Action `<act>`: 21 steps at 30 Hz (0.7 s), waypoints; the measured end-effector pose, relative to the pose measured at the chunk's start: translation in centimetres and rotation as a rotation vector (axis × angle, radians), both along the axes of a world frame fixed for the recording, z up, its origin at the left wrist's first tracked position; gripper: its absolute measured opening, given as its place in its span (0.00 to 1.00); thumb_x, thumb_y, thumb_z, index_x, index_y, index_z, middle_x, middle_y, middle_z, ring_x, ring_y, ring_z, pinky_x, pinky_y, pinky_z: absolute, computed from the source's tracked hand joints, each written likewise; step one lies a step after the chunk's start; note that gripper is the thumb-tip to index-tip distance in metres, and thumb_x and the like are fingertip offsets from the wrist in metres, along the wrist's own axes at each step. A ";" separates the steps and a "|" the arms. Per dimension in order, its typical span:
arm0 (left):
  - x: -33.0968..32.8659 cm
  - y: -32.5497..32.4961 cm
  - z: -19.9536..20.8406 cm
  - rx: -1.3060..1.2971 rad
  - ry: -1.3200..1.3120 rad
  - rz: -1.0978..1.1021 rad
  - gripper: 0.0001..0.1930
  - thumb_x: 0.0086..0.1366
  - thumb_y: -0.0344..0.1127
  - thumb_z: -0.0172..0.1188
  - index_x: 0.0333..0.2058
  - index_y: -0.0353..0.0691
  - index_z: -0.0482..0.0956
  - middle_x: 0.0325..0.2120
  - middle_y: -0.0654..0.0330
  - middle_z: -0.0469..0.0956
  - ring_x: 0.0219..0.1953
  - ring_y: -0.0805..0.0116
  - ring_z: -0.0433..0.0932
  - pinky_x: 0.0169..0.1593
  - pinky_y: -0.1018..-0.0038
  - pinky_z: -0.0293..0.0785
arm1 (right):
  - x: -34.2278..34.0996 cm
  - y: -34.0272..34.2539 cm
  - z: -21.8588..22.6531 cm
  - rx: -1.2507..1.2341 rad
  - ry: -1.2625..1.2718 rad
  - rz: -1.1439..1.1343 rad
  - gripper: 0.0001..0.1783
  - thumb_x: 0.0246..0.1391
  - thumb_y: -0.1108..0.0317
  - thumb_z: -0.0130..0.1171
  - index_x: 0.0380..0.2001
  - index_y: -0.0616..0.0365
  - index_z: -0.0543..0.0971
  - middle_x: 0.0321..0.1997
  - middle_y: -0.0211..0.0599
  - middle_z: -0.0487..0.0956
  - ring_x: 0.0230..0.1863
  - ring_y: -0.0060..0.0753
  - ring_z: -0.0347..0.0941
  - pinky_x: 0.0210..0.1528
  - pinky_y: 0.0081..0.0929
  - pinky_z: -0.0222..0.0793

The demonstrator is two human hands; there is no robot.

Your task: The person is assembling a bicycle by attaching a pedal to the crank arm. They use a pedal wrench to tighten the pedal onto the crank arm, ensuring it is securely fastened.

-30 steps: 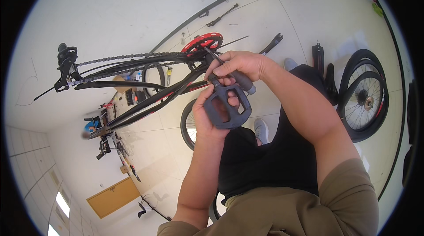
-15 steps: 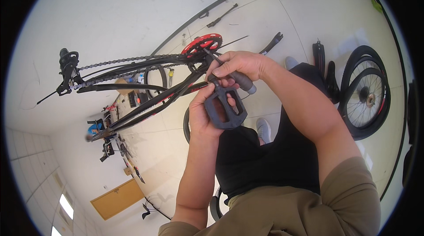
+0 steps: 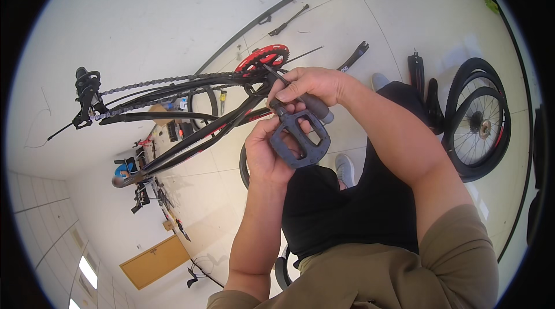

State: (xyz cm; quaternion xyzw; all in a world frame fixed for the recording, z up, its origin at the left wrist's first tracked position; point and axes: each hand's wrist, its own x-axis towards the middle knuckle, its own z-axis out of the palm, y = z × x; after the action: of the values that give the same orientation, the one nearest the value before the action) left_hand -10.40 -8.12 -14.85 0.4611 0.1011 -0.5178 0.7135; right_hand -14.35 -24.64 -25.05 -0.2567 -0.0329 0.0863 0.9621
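A black bicycle pedal (image 3: 311, 155) with two openings lies in my left hand (image 3: 263, 156), whose fingers close round its left side and underside. The pedal's axle end meets the dark crank area of the bicycle frame (image 3: 215, 127); my fingers partly hide this joint. My right hand (image 3: 317, 82) is closed round a tool with a thick dark handle (image 3: 315, 106) and a thin dark shaft pointing toward the crank. Right beside it sits the red chainring (image 3: 245, 65), with the chain (image 3: 167, 82) running left to the rear derailleur (image 3: 88, 94).
Two wheels with tyres (image 3: 502, 130) lie on the floor at the right, near a black saddle (image 3: 433, 104) and a black bicycle part (image 3: 415, 69). Several tools and small parts line the far wall. Another person (image 3: 124, 169) is in the left background.
The pedal has turned slightly and its outer end has shifted a little right and up. Both hands keep their holds, and my right hand has barely moved.
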 end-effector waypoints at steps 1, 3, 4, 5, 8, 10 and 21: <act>-0.1 0.0 0.2 0.017 -0.025 -0.010 0.15 0.65 0.33 0.53 0.43 0.27 0.76 0.45 0.41 0.78 0.46 0.50 0.79 0.49 0.61 0.83 | 0.1 0.0 -0.2 0.003 0.008 0.011 0.15 0.54 0.67 0.67 0.42 0.65 0.81 0.33 0.35 0.80 0.29 0.23 0.75 0.32 0.20 0.74; -0.2 -0.2 0.7 0.050 -0.072 -0.030 0.14 0.65 0.34 0.53 0.42 0.27 0.77 0.44 0.42 0.78 0.46 0.51 0.79 0.47 0.63 0.84 | 0.0 -0.2 -0.2 0.000 0.007 0.038 0.15 0.54 0.67 0.66 0.42 0.65 0.81 0.31 0.35 0.80 0.28 0.23 0.75 0.28 0.20 0.73; -0.1 -0.1 0.7 0.043 -0.026 -0.026 0.15 0.65 0.34 0.53 0.42 0.27 0.77 0.44 0.43 0.79 0.45 0.51 0.79 0.46 0.64 0.84 | -0.1 -0.4 -0.1 -0.007 -0.003 0.053 0.15 0.55 0.67 0.66 0.42 0.65 0.81 0.30 0.36 0.80 0.27 0.23 0.75 0.26 0.20 0.72; 0.1 0.0 0.8 0.037 0.019 -0.020 0.15 0.65 0.35 0.53 0.42 0.27 0.77 0.44 0.43 0.79 0.45 0.52 0.79 0.45 0.64 0.84 | -0.2 -0.5 0.0 -0.014 -0.015 0.070 0.15 0.55 0.67 0.66 0.42 0.65 0.81 0.29 0.36 0.79 0.26 0.22 0.74 0.24 0.20 0.71; 0.2 0.1 0.5 0.028 0.090 0.010 0.16 0.66 0.36 0.53 0.43 0.26 0.77 0.44 0.43 0.79 0.45 0.54 0.79 0.42 0.67 0.85 | -0.1 -0.2 -0.1 -0.026 0.004 0.051 0.15 0.56 0.66 0.65 0.42 0.65 0.80 0.28 0.37 0.79 0.24 0.22 0.73 0.20 0.20 0.68; 0.2 0.2 0.4 0.030 0.090 0.003 0.17 0.66 0.36 0.53 0.44 0.25 0.77 0.44 0.43 0.78 0.46 0.54 0.78 0.41 0.67 0.85 | -0.1 -0.2 0.1 -0.032 0.016 0.046 0.15 0.56 0.66 0.64 0.43 0.65 0.80 0.28 0.37 0.78 0.24 0.22 0.73 0.20 0.20 0.68; 0.5 -0.4 1.6 0.102 0.067 -0.052 0.15 0.64 0.34 0.55 0.43 0.26 0.77 0.43 0.45 0.78 0.54 0.51 0.74 0.40 0.69 0.84 | -0.3 -0.1 0.1 -0.028 -0.024 0.045 0.17 0.58 0.64 0.63 0.46 0.65 0.80 0.26 0.33 0.77 0.24 0.20 0.71 0.21 0.20 0.67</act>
State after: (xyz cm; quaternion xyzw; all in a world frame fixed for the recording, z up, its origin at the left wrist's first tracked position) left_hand -9.94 -8.55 -13.28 0.4818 0.1390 -0.5453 0.6717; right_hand -14.63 -24.77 -24.94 -0.2701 -0.0489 0.1052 0.9558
